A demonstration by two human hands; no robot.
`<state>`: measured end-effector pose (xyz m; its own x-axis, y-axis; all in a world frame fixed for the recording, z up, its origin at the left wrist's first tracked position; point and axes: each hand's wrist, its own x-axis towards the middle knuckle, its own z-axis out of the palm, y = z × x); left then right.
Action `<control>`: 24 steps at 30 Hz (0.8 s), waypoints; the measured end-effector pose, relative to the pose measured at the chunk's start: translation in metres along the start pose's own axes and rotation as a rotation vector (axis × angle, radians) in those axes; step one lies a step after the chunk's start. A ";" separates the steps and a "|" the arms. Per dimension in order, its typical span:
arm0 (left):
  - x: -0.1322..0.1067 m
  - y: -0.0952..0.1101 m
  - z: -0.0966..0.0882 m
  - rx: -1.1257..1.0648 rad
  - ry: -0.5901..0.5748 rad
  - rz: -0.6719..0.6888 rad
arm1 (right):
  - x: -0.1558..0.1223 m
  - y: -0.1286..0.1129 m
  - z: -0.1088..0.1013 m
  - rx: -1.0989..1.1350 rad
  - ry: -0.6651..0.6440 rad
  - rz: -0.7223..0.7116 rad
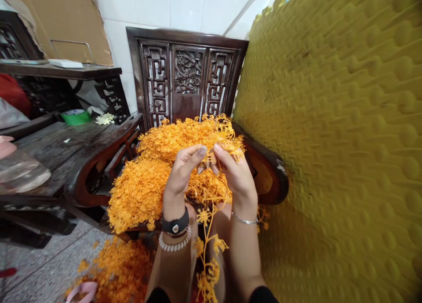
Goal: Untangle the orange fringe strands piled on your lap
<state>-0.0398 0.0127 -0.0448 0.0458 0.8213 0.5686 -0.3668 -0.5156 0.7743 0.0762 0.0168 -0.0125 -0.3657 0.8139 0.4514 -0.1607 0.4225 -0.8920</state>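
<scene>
My left hand (186, 164) and my right hand (232, 164) meet in front of me, fingertips pinched close together. Between them is an orange plastic flower sprig (211, 221), whose thin stem with frilly orange pieces hangs down past my wrists over my lap. More of the sprig's orange pieces show by the right fingers. Just behind both hands rises a big heap of orange plastic flower pieces (141, 191) on a dark carved wooden chair (187, 37). The exact spot where the fingertips grip is partly hidden.
At right stands a tall yellow textured foam mat (329, 100). On the left a dark wooden bench (36, 153) bears a green tape roll (76, 117) and a clear plastic jar (21, 171) with a pink lid. More orange pieces (118, 268) and a pink ring (82, 290) lie low at left.
</scene>
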 end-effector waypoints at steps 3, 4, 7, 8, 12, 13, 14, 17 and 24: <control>0.000 0.003 0.002 0.031 0.074 0.038 | -0.002 -0.002 -0.002 -0.082 0.027 -0.012; -0.001 0.005 0.003 0.035 0.091 0.041 | -0.002 -0.003 -0.002 -0.091 0.027 -0.011; -0.004 0.009 0.002 0.028 0.002 -0.026 | -0.004 -0.004 0.000 -0.075 0.028 -0.016; -0.006 0.010 0.001 0.019 -0.049 -0.063 | -0.004 -0.004 0.001 -0.069 0.030 -0.023; -0.011 0.010 -0.003 -0.058 -0.195 -0.197 | -0.007 -0.006 0.003 -0.085 0.087 -0.048; -0.012 0.009 -0.004 -0.074 -0.214 -0.223 | -0.008 -0.007 0.003 -0.092 0.101 -0.052; -0.012 0.008 -0.003 -0.084 -0.223 -0.241 | -0.009 -0.008 0.003 -0.094 0.108 -0.056; -0.012 0.006 0.001 -0.084 -0.228 -0.265 | -0.012 -0.009 0.002 -0.069 0.112 -0.054; -0.016 0.009 0.012 -0.155 -0.310 -0.316 | -0.016 -0.015 0.001 0.122 0.070 0.018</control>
<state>-0.0328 -0.0079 -0.0440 0.4443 0.8086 0.3856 -0.4238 -0.1896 0.8857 0.0833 -0.0035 -0.0065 -0.3050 0.8485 0.4324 -0.2667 0.3598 -0.8941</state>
